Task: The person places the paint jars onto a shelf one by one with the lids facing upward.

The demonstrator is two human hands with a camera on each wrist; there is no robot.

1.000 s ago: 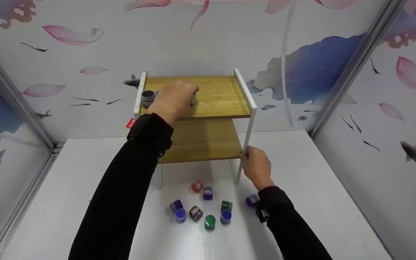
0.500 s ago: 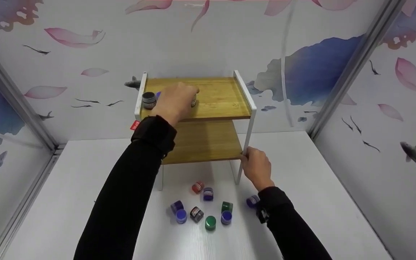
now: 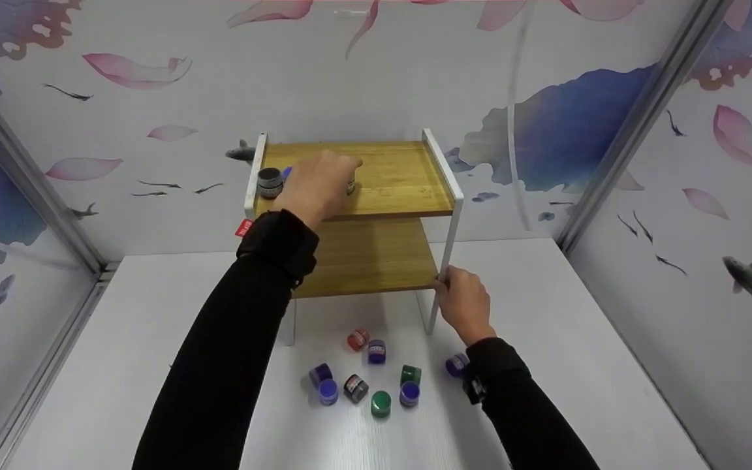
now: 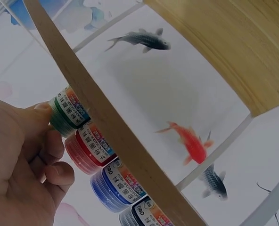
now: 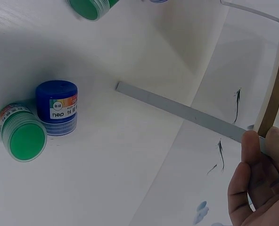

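On the top board of a two-tier wooden shelf (image 3: 402, 179) with white metal sides, my left hand (image 3: 320, 183) grips a green paint jar (image 4: 66, 113), a fingertip against its side in the left wrist view. That jar ends a row with a red paint jar (image 4: 90, 148), a blue paint jar (image 4: 116, 186) and a dark paint jar (image 3: 270, 183) along the front edge; my hand hides most of the row in the head view. My right hand (image 3: 466, 300) pinches the shelf's right front leg (image 5: 177, 110) where it meets the lower board (image 3: 369, 258).
Several loose paint jars lie or stand on the white table before the shelf, among them a red jar (image 3: 358, 339), a dark jar (image 3: 355, 388) and a green jar (image 3: 380, 403). A purple jar (image 3: 457, 364) lies beside my right wrist. Patterned walls (image 3: 376, 85) enclose the table.
Both hands keep their places, left at the jar row and right on the leg. The left forearm has shifted slightly right, and the head view has tilted a little.
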